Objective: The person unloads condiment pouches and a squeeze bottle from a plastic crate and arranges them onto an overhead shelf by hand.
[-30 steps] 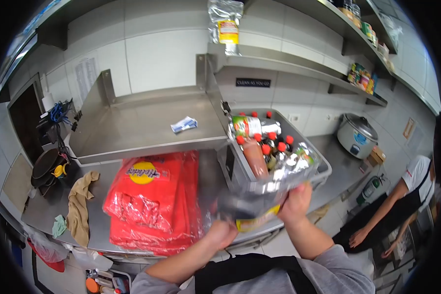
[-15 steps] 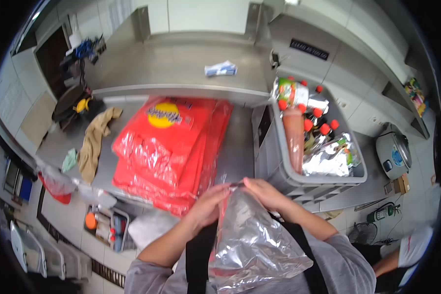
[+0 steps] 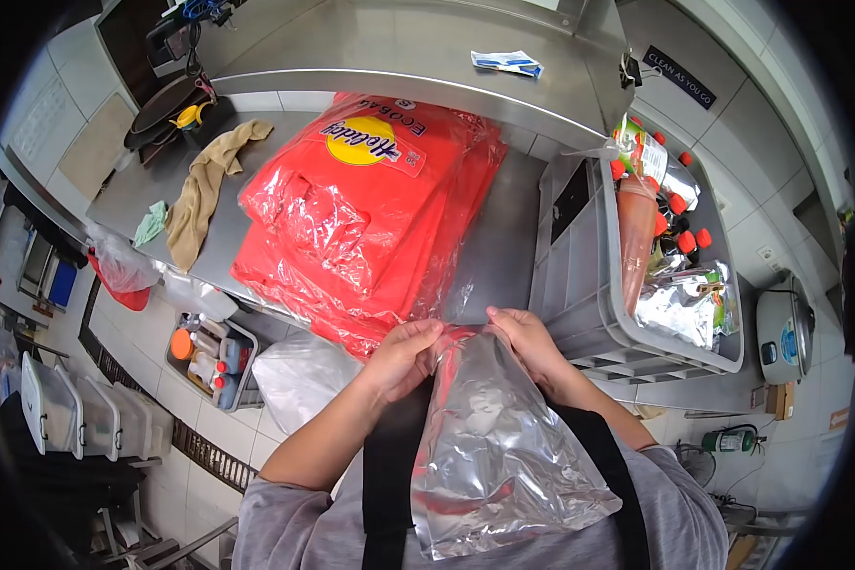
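- Pinching the tapering silver foil pouch (image 3: pixel 508 461) by its top edge, our left fingers (image 3: pixel 414 334) and right fingers (image 3: pixel 516 328) hold it before our black apron straps (image 3: pixel 388 475).
- Uneven pulling could tear it.

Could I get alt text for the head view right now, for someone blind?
A person's left hand and right hand hold a silvery pouch by one end. Beyond, plastic-wrapped red bundles lie on a metal counter, left of a grey crate holding red-capped bottles.
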Action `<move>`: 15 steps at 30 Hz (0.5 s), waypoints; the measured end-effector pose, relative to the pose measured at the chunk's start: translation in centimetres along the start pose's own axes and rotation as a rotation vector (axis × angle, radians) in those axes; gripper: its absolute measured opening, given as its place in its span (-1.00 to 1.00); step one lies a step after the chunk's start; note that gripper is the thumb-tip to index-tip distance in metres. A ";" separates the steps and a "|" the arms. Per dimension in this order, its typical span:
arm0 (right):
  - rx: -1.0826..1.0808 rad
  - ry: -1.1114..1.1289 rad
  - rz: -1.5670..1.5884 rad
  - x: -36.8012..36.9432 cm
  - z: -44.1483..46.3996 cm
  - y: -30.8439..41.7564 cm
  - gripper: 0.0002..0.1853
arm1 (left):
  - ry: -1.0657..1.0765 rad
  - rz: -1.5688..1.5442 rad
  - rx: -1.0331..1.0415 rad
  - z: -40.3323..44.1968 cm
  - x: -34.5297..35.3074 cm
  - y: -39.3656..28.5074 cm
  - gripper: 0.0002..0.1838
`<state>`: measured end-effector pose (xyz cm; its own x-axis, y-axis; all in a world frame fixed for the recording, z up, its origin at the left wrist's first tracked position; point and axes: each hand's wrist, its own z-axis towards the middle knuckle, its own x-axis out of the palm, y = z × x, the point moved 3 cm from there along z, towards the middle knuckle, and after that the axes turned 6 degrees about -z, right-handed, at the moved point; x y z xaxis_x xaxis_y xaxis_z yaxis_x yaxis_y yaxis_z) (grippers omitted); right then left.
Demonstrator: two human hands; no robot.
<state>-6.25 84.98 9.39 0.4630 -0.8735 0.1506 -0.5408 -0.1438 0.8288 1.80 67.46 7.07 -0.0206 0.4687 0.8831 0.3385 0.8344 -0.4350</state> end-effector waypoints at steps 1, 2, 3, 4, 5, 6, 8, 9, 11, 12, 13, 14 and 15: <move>0.004 0.001 -0.003 -0.2 -0.2 -0.2 -0.67 | 0.013 -0.025 0.020 -0.1 -0.2 0.0 -0.74; 0.008 0.029 -0.031 -0.5 -0.3 -0.3 -0.69 | 0.015 -0.027 0.026 -0.3 -0.2 -0.1 -0.74; 0.012 0.056 -0.057 -0.5 -0.5 -0.5 -0.69 | 0.003 -0.048 0.016 -0.6 -0.1 -0.3 -0.73; 0.014 0.056 -0.061 -0.3 -0.6 -0.9 -0.69 | -0.012 -0.071 0.002 -0.9 -0.1 -0.2 -0.72; -0.036 0.058 -0.050 0.0 -0.9 -1.2 -0.72 | -0.013 -0.078 0.003 -1.2 -0.2 -0.1 -0.72; -0.085 0.059 -0.040 0.1 -1.2 -1.7 -0.74 | 0.042 -0.074 -0.045 -1.5 -0.2 0.2 -0.70; -0.174 0.079 -0.195 -1.6 0.6 -4.9 -0.76 | 0.107 -0.069 -0.096 -1.7 -0.4 1.0 -0.68; -0.212 0.125 -0.197 -1.9 1.3 -5.9 -0.76 | 0.075 -0.063 -0.133 -1.6 -1.2 1.8 -0.67; -0.118 0.182 -0.212 -2.5 2.1 -6.6 -0.71 | 0.029 -0.093 -0.210 -0.8 -3.0 3.4 -0.64; -0.129 0.173 -0.210 -2.5 1.9 -6.3 -0.71 | 0.040 -0.084 -0.215 -0.7 -3.7 3.9 -0.64; -0.092 0.160 -0.156 -1.8 1.0 -5.2 -0.66 | 0.020 -0.094 -0.209 -0.6 -3.6 3.7 -0.63; -0.056 0.149 -0.102 -1.3 0.6 -4.3 -0.61 | 0.001 -0.105 -0.202 -0.5 -3.6 3.6 -0.62; -0.052 0.224 -0.142 -1.7 0.5 -3.9 -0.42 | -0.037 -0.134 -0.213 -0.4 -4.1 3.8 -0.59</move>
<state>-5.24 86.76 5.66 0.6787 -0.7207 0.1415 -0.4254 -0.2287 0.8756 3.51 68.59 1.89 -0.1118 0.3718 0.9216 0.5212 0.8115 -0.2641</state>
